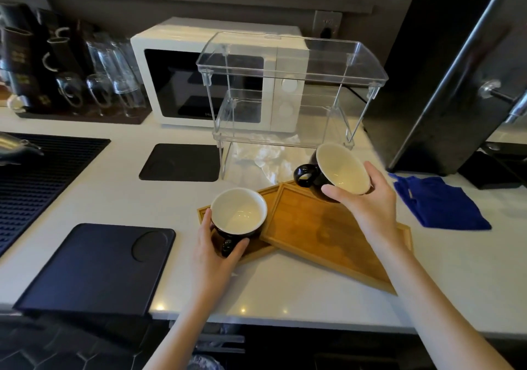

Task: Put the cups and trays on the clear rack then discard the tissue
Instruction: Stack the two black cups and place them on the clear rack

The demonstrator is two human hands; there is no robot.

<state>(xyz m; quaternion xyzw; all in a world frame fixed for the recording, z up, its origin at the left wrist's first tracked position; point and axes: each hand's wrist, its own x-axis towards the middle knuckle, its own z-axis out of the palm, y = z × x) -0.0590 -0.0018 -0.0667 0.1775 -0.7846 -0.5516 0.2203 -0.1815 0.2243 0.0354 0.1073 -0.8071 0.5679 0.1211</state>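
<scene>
Two black cups with cream insides are in my hands. My left hand (212,251) grips the first cup (238,212), which rests on the lower of two stacked wooden trays (322,227). My right hand (368,201) holds the second cup (339,168) tilted in the air above the upper tray, just in front of the clear two-tier rack (285,84). Both rack shelves hold nothing. A crumpled white tissue (271,155) lies on the counter under the rack's lower shelf.
A white microwave (176,78) stands behind the rack. Black mats (99,267) (179,162) lie on the white counter to the left, with a ribbed sink mat (34,175) further left. A blue cloth (442,204) lies at right beside a dark appliance (456,84). Glasses (108,78) stand back left.
</scene>
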